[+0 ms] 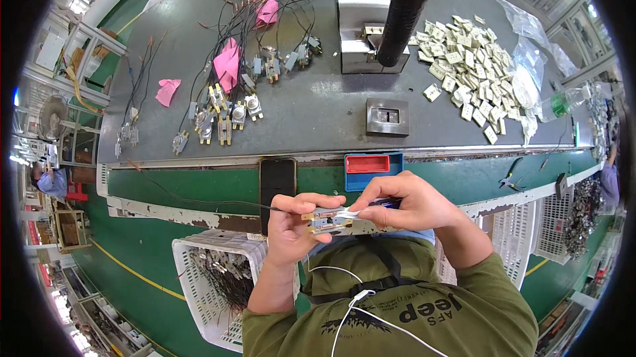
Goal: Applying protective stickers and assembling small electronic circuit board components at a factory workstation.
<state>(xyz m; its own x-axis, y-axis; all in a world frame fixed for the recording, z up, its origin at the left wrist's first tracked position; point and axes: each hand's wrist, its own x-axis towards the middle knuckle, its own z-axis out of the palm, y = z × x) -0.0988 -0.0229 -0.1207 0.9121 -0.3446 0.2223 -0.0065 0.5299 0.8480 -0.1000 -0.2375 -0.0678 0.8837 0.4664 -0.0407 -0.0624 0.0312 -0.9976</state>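
Observation:
In front of my body, my left hand [288, 228] is closed around a small wired electrical part [328, 220] with brass-coloured tabs and a grey body. A thin black wire [218, 202] runs off to the left from that hand. At the part's right end, my right hand [414, 204] pinches between thumb and forefinger; a small white strip [347, 214] shows by those fingertips, its kind unclear. Both hands are over the bench's front edge, near a dark phone-like slab [277, 188] and a red box [368, 163] inside a blue tray [355, 184].
On the grey bench [285, 125] lie several wired parts [225, 121], pink scraps [227, 65] and a heap of white blocks [474, 65]. A black-handled press [371, 25] stands behind a steel fixture [387, 117]. Pliers [510, 181] lie right; a white crate [199, 291] stands lower left.

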